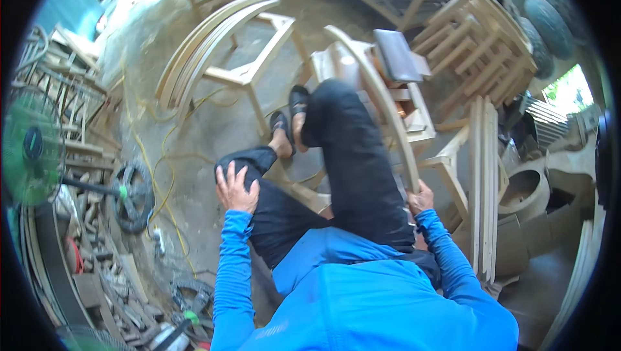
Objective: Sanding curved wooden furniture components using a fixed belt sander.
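My right hand point(422, 198) is closed around the near end of a long curved wooden piece point(387, 102). That piece runs forward past my right thigh, and its far end lies over a pale wooden frame. Beside it, on the same frame, stands a dark brown block-like thing point(396, 57) whose kind I cannot make out. My left hand point(237, 188) lies on my left knee with its fingers spread, holding nothing. Ahead and to the left, several more curved wooden pieces point(194, 44) rest against a wooden frame with legs point(249, 74).
A green fan point(32, 147) stands at the far left, near heaped wood scraps point(123, 286). A yellow cord point(169, 189) winds over the floor. To the right are upright wooden strips point(484, 183), a slatted wooden stack point(475, 44) and a hollow rounded container point(525, 192).
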Tool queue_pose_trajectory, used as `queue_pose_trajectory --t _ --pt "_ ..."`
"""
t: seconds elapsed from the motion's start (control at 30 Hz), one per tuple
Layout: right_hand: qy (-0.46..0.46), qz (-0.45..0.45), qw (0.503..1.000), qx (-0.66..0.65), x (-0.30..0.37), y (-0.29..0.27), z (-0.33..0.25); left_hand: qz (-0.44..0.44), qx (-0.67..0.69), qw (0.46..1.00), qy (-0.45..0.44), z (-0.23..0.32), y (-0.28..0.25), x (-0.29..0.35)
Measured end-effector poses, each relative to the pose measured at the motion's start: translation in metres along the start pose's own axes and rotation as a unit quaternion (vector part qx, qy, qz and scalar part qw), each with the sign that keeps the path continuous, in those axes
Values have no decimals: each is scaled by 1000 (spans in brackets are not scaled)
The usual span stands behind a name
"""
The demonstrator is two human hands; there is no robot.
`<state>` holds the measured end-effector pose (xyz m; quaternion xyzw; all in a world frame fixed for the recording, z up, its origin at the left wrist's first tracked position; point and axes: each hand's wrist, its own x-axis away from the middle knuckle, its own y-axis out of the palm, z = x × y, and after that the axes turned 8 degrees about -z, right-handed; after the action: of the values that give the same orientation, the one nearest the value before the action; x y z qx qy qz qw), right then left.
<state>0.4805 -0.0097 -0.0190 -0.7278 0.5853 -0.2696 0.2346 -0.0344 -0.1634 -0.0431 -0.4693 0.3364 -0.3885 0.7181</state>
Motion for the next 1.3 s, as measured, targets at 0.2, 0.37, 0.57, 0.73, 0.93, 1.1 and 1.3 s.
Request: queue_pose_trajectory --t 0.2,0.37,0.57,0.73,0.93,1.1,1.3 --pt "-12 -9 996 -84 15 -26 -4 -113 2 989 -96 19 -5 -5" --pt "-38 25 994 -100 11 -50 -3 58 110 991 -49 91 -16 -93" --pt "-56 77 991 -96 17 -71 39 31 94 976 194 330 -46 -199" --pt "40 69 989 -127 35 -71 53 -133 67 972 179 385 34 -244" --pt "21 87 990 -107 37 -52 57 -123 168 955 212 384 103 -258" --pt "30 87 993 -76 25 -38 64 -117 171 954 215 382 100 -255" --pt "46 63 996 -37 -5 -33 62 -108 170 955 218 322 90 -253"
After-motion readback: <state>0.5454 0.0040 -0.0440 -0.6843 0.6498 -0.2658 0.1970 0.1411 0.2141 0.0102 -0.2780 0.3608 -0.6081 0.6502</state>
